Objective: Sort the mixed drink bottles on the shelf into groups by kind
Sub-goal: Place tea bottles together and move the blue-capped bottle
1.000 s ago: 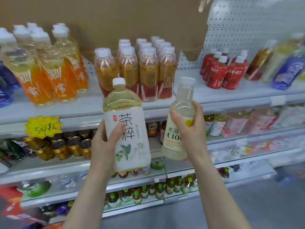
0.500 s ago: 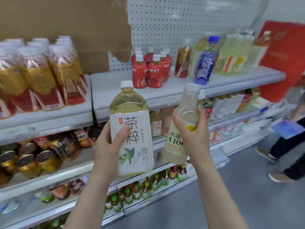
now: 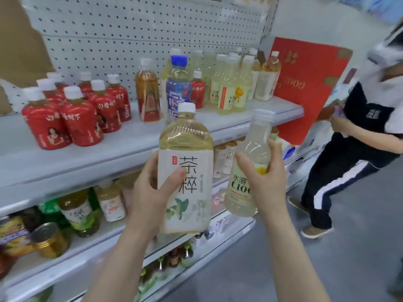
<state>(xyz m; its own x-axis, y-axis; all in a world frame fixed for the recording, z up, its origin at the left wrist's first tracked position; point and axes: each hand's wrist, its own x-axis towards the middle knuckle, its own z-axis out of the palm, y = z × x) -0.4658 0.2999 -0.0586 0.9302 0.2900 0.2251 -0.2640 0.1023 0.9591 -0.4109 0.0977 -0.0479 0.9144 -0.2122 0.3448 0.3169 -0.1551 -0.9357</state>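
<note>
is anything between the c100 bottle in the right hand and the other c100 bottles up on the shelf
Nothing visible blocks it. The C100 bottle in the right hand sits below and in front of the C100 group; the shelf in front of that group is bare.

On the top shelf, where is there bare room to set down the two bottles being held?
The top shelf is bare along its front edge, before the brown tea bottle and blue bottle. The pale bottles at right and red bottles at left stand crowded.

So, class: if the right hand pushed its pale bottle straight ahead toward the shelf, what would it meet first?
Probably the pale yellow bottles of the same kind on the upper shelf; depth is uncertain.
</note>
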